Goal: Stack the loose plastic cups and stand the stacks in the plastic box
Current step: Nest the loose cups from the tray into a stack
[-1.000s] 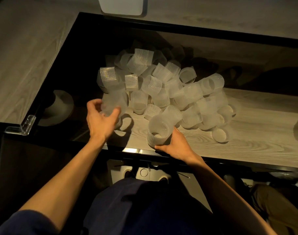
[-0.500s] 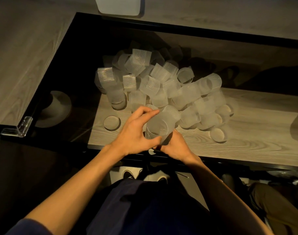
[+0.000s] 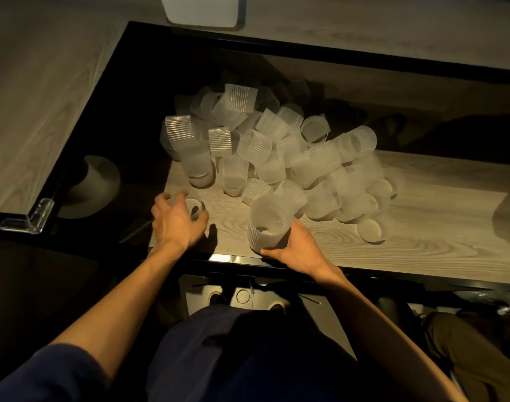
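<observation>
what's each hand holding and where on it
Right hand grips the cup stack round its near end; left hand curls round a loose cup by its side wall.

Big messy pile of frosted ribbed cups point(image 3: 277, 152) sits at 12 o'clock from where I'm looking, most tipped on their sides. At 6 of the pile there's a stack point(image 3: 269, 224), tilted, mouth toward me. One loose cup point(image 3: 194, 206) at 8.

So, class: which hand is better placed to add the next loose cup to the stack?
Left. The left hand curls round a loose cup at the pile's near-left edge, while the right hand is busy gripping the stack.
</observation>
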`<state>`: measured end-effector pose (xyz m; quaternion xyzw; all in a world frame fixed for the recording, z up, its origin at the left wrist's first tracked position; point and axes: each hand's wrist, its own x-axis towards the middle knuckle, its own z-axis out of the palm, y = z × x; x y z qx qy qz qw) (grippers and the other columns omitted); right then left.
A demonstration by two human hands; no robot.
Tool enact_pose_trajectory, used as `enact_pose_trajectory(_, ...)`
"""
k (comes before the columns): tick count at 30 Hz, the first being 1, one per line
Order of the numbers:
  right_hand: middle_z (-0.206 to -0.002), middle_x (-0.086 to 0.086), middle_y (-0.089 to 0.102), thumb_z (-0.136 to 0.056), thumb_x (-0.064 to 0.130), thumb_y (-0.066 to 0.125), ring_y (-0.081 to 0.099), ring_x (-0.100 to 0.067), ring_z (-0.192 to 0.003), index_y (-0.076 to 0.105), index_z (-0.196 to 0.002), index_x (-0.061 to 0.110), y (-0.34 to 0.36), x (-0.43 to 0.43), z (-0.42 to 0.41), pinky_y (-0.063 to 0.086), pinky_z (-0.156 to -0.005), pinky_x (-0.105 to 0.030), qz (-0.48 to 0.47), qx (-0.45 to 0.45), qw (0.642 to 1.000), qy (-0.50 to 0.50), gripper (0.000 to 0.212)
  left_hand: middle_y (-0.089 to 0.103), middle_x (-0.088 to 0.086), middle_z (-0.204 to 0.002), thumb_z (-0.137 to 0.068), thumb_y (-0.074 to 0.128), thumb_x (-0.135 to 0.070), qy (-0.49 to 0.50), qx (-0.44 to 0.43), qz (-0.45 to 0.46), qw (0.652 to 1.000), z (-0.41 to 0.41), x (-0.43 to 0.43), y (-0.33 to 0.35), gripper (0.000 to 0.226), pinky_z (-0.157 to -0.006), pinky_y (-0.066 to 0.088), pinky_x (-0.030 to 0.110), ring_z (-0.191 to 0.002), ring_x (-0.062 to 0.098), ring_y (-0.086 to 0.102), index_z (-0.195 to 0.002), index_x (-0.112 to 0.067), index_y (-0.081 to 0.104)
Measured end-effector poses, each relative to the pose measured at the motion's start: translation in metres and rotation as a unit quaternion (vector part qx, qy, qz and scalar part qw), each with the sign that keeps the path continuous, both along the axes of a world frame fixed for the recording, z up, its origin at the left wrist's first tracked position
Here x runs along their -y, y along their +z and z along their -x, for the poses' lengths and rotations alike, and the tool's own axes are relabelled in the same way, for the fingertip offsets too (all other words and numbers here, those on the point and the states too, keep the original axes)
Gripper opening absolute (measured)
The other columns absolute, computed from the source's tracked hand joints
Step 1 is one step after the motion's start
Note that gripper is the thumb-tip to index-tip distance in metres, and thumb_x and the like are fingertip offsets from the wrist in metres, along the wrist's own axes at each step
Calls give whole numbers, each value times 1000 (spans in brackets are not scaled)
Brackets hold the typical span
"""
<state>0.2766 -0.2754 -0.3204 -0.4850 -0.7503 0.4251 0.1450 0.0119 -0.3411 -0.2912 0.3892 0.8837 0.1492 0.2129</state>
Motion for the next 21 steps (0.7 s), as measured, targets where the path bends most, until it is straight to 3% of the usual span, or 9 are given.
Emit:
enact_pose_trajectory(3, -132, 10, 60, -65, 39, 95, 54, -3, -120, 52, -138, 24, 0, 1, 0, 44, -97, -18, 0, 3, 1000, 3, 86, 21, 19, -157, -89, 72, -50, -7, -17, 97, 995, 13, 6, -23, 58, -113, 38, 55, -143, 42, 29, -137, -21, 57)
enact_pose_trajectory(5, -132, 11, 60, -65, 39, 95, 54, -3, -121, 51, -138, 24, 0, 1, 1, 42, -96, -16, 0, 2, 1000, 6, 86, 29, 19, -155, -91, 71, -46, -9, -5, 101, 995, 20, 9, -32, 43, -110, 42, 53, -139, 40, 37, -126, -22, 65)
enact_pose_trajectory(9, -132, 10, 60, -65, 40, 95, 55, -4, -121, 52, -138, 23, -2, 0, 0, 45, -100, -22, -2, 5, 1000, 8, 87, 49, 15, -139, -93, 69, -36, -17, 4, 0, 1000, 19, 17, -34, 18, -100, 48, 42, -121, 32, 54, -101, -20, 72)
enact_pose_trajectory(12, -131, 10, 60, -64, 42, 95, 55, -4, -120, 52, -138, 24, -3, -1, 0, 46, -100, -22, -2, 6, 1000, 5, 88, 53, 6, -128, -88, 74, -30, 8, 50, -126, 991, 8, 15, -16, 16, -87, 45, 31, -111, 21, 55, -95, -22, 63)
enact_pose_trajectory(16, -131, 12, 60, -65, 42, 95, 54, -2, -120, 52, -137, 25, -2, -1, 0, 42, -95, -15, -6, 3, 1000, 7, 85, 60, -2, -117, -86, 78, -21, 27, 159, -329, 930, -22, 0, 32, 41, -88, 51, 20, -104, 4, 61, -118, -21, 52)
enact_pose_trajectory(18, -132, 12, 60, -65, 44, 94, 55, -3, -121, 51, -137, 27, -2, -1, 1, 45, -98, -19, -7, 2, 1000, 7, 86, 61, 1, -120, -87, 77, -19, -32, 188, -392, 900, -39, -7, 53, 56, -90, 50, 12, -105, -2, 63, -134, -15, 47)
enact_pose_trajectory(21, -131, 14, 60, -63, 51, 93, 57, -1, -121, 50, -138, 30, -5, -1, 2, 50, -100, -25, -1, 0, 1000, 8, 88, 62, 6, -122, -83, 73, -32, -186, 127, -421, 878, -53, -13, 66, 70, -94, 53, 22, -109, 13, 64, -142, -2, 48)
